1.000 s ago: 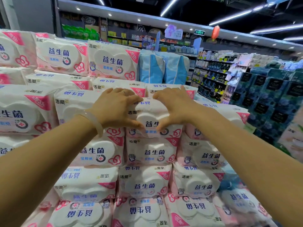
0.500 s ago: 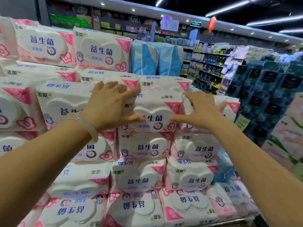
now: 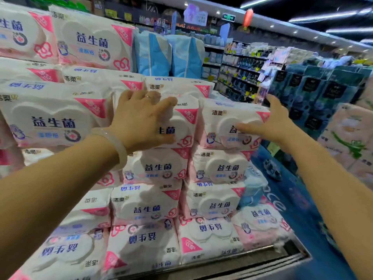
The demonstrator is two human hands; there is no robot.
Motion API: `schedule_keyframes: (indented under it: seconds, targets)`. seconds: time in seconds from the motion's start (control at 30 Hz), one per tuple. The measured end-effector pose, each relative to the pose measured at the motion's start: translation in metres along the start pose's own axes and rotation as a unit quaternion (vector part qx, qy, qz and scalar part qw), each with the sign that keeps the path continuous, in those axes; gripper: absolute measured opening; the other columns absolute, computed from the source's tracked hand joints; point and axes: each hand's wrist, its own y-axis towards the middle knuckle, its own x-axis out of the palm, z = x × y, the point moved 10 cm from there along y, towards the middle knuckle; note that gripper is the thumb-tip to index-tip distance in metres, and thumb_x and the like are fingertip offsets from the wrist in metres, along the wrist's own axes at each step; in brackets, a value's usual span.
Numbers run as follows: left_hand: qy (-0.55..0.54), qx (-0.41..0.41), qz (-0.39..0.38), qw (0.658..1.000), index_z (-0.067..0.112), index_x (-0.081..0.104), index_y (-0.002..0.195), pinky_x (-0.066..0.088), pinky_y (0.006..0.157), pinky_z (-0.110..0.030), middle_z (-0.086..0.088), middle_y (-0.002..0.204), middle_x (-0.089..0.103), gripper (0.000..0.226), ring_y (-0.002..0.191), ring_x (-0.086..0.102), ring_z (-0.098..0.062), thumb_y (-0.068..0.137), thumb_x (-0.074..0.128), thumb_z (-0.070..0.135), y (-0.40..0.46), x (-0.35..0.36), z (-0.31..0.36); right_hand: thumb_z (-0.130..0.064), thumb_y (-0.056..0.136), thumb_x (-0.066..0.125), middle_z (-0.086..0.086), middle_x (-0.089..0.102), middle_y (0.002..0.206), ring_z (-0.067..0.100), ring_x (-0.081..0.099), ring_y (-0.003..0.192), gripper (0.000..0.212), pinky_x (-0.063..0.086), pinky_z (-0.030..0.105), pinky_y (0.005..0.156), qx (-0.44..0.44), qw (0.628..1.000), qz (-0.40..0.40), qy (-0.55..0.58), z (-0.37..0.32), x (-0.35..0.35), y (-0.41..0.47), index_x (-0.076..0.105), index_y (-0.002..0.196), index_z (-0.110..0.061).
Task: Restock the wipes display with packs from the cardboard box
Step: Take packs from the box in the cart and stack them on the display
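Squaring up the wipes display (image 3: 153,211) at frame centre: left hand (image 3: 141,120) flat, grip open, on a top-row pack (image 3: 177,126); right hand (image 3: 270,122) spread, grip open, against the neighbouring pack (image 3: 226,126). Cardboard box unseen. Next, likely: fetching more.

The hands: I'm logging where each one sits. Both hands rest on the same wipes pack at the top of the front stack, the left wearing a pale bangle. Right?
Not quite. The head view shows them on two neighbouring packs: the left hand, with the pale bangle, rests on the middle top pack, while the right hand touches the right-end top pack.
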Motion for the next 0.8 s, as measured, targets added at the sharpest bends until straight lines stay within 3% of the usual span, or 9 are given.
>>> schedule_keyframes:
  seconds: [0.03,0.1,0.2,0.27,0.43,0.53,0.63,0.7,0.8]
  targets:
    - [0.004,0.000,0.001,1.000,0.038,0.026,0.142,0.021,0.111,-0.046,-0.007,0.145,0.039,0.083,0.129,0.038,-0.032,0.072,0.056,0.071,0.000,0.000,0.001,-0.047,0.051,0.088,0.005,0.027,0.151,0.030,0.038,0.131,0.126,0.046,0.050,0.098,0.013,0.998,-0.036,0.058,0.004,0.013,-0.007,0.014,0.151,-0.025]
    - [-0.001,-0.011,0.003,1.000,0.039,0.023,0.144,0.014,0.115,-0.047,-0.008,0.148,0.035,0.085,0.134,0.033,-0.033,0.073,0.057,0.070,0.000,-0.002,0.000,-0.054,0.034,0.088,0.004,0.029,0.148,0.030,0.041,0.129,0.136,0.046,0.052,0.101,-0.001,0.995,-0.043,0.086,0.000,0.029,-0.010,0.017,0.149,-0.033]
    - [-0.003,-0.029,0.007,1.000,0.042,0.010,0.148,0.000,0.118,-0.050,-0.011,0.157,0.018,0.092,0.144,0.018,-0.034,0.075,0.059,0.067,-0.001,-0.002,0.000,-0.059,0.037,0.085,0.007,0.026,0.148,0.033,0.036,0.131,0.131,0.037,0.053,0.109,-0.044,0.996,-0.033,0.071,-0.020,0.042,0.000,0.018,0.147,-0.034]
    - [0.016,-0.013,0.018,1.000,0.043,0.007,0.149,0.002,0.117,-0.051,-0.011,0.159,0.013,0.094,0.145,0.014,-0.032,0.074,0.059,0.067,0.001,0.003,0.006,-0.062,0.039,0.083,0.009,0.024,0.147,0.034,0.034,0.131,0.128,0.035,0.053,0.110,-0.049,0.996,-0.023,0.073,-0.022,0.046,0.003,0.019,0.145,-0.035]
    - [0.011,-0.004,0.065,0.998,0.033,0.035,0.141,0.021,0.108,-0.056,-0.015,0.145,0.042,0.104,0.130,0.038,-0.040,0.053,0.056,0.084,0.003,0.001,0.010,-0.046,0.059,0.086,0.009,0.023,0.144,0.032,0.031,0.132,0.112,0.031,0.049,0.113,-0.062,0.994,-0.001,0.089,-0.008,0.047,0.000,0.017,0.147,-0.033]
    - [0.034,0.016,0.073,0.997,0.031,0.032,0.143,0.014,0.111,-0.058,-0.017,0.148,0.037,0.107,0.135,0.033,-0.041,0.055,0.044,0.090,0.000,-0.001,0.013,-0.053,0.063,0.081,0.015,0.001,0.156,0.037,0.010,0.145,0.121,0.017,0.053,0.117,-0.032,0.999,-0.026,-0.003,-0.007,0.040,-0.003,0.001,0.152,-0.034]
    - [0.061,-0.031,0.077,0.995,0.031,0.011,0.152,-0.009,0.114,-0.056,-0.015,0.160,0.008,0.108,0.147,-0.001,-0.037,0.065,0.052,0.080,-0.010,-0.001,0.003,-0.065,0.062,0.074,0.009,-0.031,0.156,0.032,-0.026,0.145,0.127,-0.006,0.063,0.113,-0.087,0.987,0.006,-0.137,-0.027,0.034,-0.013,-0.010,0.152,-0.036]
    - [0.071,-0.080,0.085,0.991,0.031,0.000,0.152,-0.011,0.112,-0.059,-0.014,0.160,-0.003,0.105,0.146,-0.011,-0.038,0.071,0.049,0.077,-0.022,0.002,-0.004,-0.074,0.064,0.065,0.006,-0.030,0.157,0.030,-0.029,0.144,0.119,-0.010,0.065,0.110,-0.147,0.974,0.017,-0.171,-0.047,0.048,-0.021,-0.008,0.152,-0.039]
    - [0.026,-0.102,0.069,0.992,0.031,0.004,0.152,-0.002,0.111,-0.064,-0.015,0.160,0.001,0.106,0.146,-0.006,-0.041,0.070,0.054,0.075,-0.031,0.018,-0.012,-0.082,0.067,0.052,0.003,-0.017,0.161,0.029,-0.023,0.146,0.108,-0.010,0.067,0.109,-0.155,0.967,0.035,-0.197,-0.054,0.066,-0.019,-0.002,0.152,-0.041]
